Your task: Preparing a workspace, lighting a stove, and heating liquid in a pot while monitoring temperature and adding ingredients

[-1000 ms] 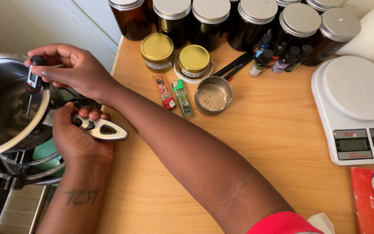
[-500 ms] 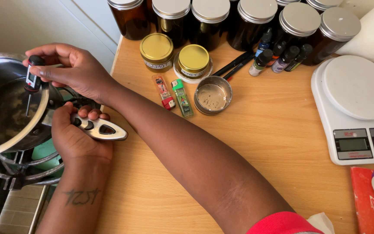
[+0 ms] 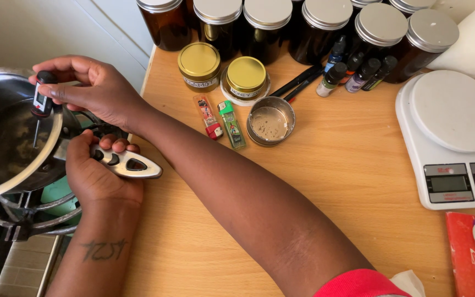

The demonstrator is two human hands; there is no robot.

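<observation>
Head view: thermometer (image 3: 41, 102) in steel pot (image 3: 12, 137)

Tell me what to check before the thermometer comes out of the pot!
1. Left hand grips the pot handle firmly: ok.
2. Right hand pinches the thermometer by its head: ok.
3. Probe tip reaches down inside the pot: ok.
4. Thermometer reading clear enough to tell: cannot tell, the display is too small.
5. Pot sits level on the burner grate: not ok, it looks tilted.
6. Bare wood on the table for setting the thermometer down: ok.
</observation>
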